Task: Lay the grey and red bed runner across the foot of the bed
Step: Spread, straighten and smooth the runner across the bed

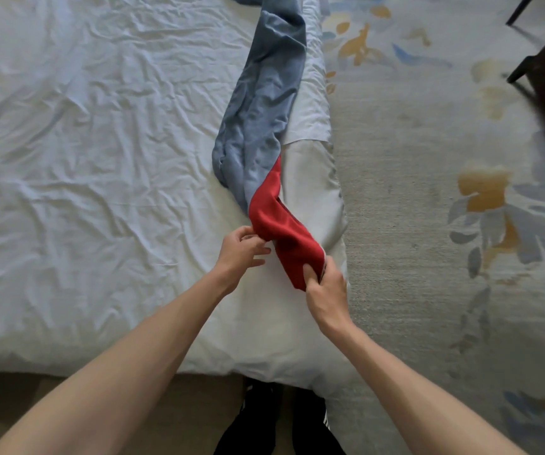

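"So, where does the bed runner lie?"

"Your grey and red bed runner (264, 103) lies bunched into a long rope on the bed (133, 356). It runs close along the bed's right-hand edge as you look down, from the far part of the bed towards the corner nearest you. The grey length is farther up the bed. The red end (277, 224) is the part closest to you, twisted and folded over."

"And the hands?"

"Your left hand (241, 251) is on the inner side of the red end, towards the middle of the bed, with thumb and curled fingers pinching its folded edge. Your right hand (325, 290) is nearer the bed's edge, fingers clenched around the tip of the red end."

"What else is about the bed?"

"The white duvet (67, 241) covering the bed is creased all over. Past the bed's right edge lies a pale carpet (428, 192) with blue and ochre flowers, and well off from the bed dark furniture legs (523, 70) stand on it. Just below the bed's near edge you can see your dark shoes (264, 415) with white stripes."
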Available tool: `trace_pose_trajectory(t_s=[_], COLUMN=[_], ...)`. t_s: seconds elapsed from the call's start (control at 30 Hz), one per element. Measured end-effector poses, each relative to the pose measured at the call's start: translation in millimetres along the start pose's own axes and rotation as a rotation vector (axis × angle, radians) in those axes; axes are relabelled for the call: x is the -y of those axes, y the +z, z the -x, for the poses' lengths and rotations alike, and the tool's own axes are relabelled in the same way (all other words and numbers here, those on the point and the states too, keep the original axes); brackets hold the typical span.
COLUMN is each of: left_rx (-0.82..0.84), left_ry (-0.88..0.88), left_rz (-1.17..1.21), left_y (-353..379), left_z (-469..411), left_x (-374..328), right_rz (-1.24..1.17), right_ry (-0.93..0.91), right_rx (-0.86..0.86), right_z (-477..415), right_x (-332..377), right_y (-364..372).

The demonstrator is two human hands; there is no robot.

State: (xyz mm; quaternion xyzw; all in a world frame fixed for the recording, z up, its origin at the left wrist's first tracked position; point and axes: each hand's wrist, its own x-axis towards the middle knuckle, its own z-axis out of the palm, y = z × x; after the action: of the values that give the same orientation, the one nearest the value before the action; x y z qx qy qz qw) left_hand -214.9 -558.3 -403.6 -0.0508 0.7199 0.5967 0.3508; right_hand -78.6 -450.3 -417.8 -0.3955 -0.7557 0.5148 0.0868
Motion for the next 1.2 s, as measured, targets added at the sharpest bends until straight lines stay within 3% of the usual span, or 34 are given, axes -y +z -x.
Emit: trace_pose_trajectory(t_s=[0.17,0.27,0.33,0.47,0.73,0.9,1.2], left_rx=[-0.004,0.079,0.162,0.147,0.044,0.055,-0.168], left_ry=[-0.07,-0.295,-0.35,-0.332,-0.289,-0.116,-0.028], left_rz=[-0.161,-0.04,0.101,0.283,0.416,0.364,0.34], left_y=[17.3,28.7,34.9,42.3,18.6,-12.9,-5.0], left_z=[11.5,17.4,21.0,20.0,19.9,33.1,33.8], left_x=[15.9,19.2,16.5,8.4,-7.8,-11.4,-11.8], right_rz=[-0.253,-0.413,-0.527,-0.599,-0.48,-0.427,-0.453], right_ry=[0.008,0.062,0.136,0.246,0.226,0.183,0.189], right_rx=[-0.012,-0.03,-0.01,-0.026,-0.105,-0.039,0.042], right_z=[-5.0,-8.3,-10.2,-17.0,-25.1,-23.3,-8.7], right_x=[17.3,27.8,33.4,35.2,21.8,19.7,15.6], right_y=[-11.2,-10.7,-8.4,-8.6,-17.6,-5.6,6.7])
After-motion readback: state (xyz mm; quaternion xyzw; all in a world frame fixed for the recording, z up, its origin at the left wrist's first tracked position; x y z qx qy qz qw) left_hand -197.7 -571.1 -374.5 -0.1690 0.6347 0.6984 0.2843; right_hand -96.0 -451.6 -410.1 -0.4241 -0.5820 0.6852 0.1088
